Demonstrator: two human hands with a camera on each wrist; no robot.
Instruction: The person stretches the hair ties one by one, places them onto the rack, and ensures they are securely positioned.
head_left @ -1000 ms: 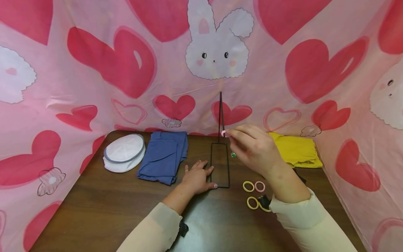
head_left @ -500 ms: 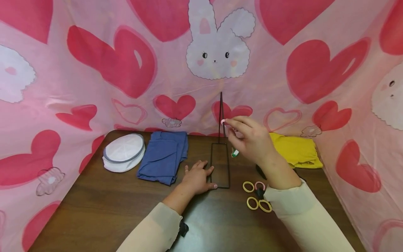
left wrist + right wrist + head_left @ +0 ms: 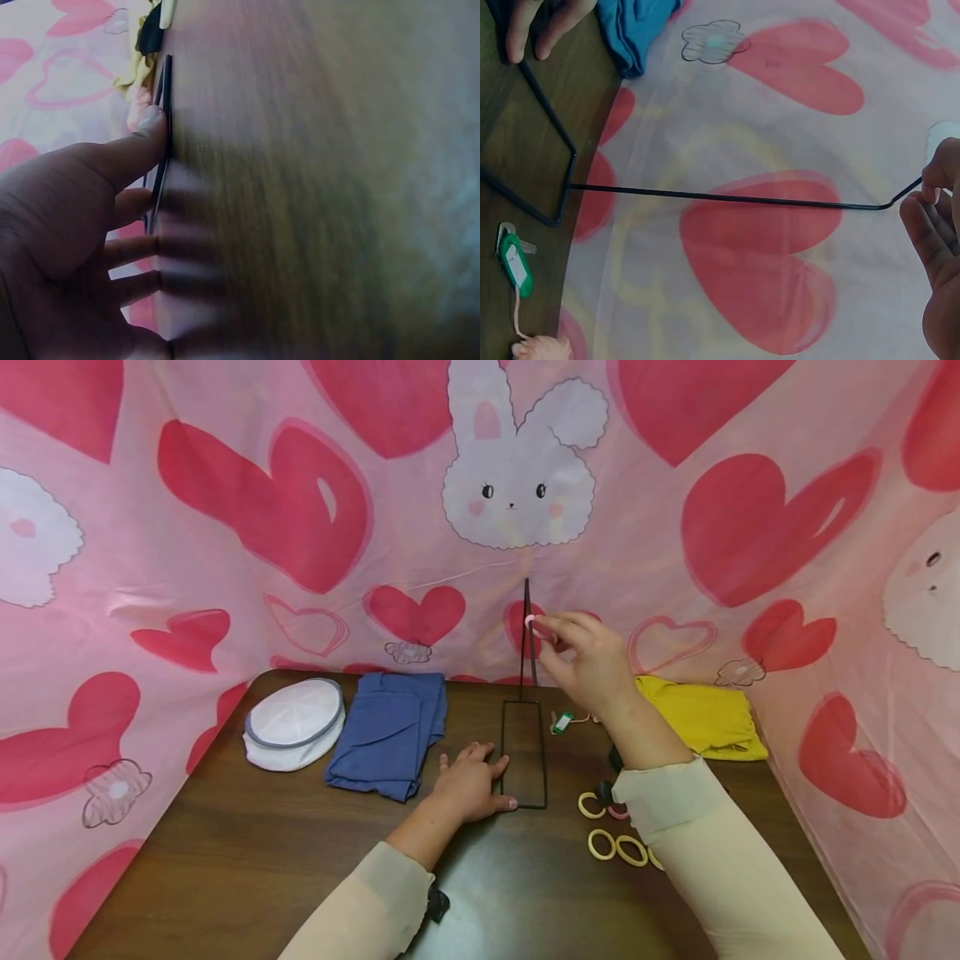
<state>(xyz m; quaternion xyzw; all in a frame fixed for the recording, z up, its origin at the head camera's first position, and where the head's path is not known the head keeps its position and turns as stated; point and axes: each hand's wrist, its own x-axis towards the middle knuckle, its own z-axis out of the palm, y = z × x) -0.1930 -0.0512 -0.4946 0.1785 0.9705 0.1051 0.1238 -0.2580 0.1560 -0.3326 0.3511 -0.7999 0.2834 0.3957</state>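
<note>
A thin black wire stand point(image 3: 545, 760) has a rectangular base on the table and a tall upright whose arm slants down from its top. My left hand point(image 3: 467, 787) rests with spread fingers at the base's left side, the thumb on its front corner. Between thumb and fingertips, my right hand point(image 3: 600, 668) pinches a small pink ring point(image 3: 529, 621), which overlaps the slanted arm in the head view. In the right wrist view the right fingers are at the bent end of the stand's wire point(image 3: 705, 197); the ring is hidden there.
Several yellow rings point(image 3: 591, 837) and a partly covered pink ring point(image 3: 619, 815) lie near my right sleeve. A green key tag point(image 3: 563, 722) lies behind the base. Blue folded cloth point(image 3: 390, 735) and a white round hat point(image 3: 296, 718) sit left, yellow cloth point(image 3: 708, 718) right.
My right hand has risen along the slanted arm with the pink ring, moving away from me and uncovering the key tag. My left hand has stayed on the base.
</note>
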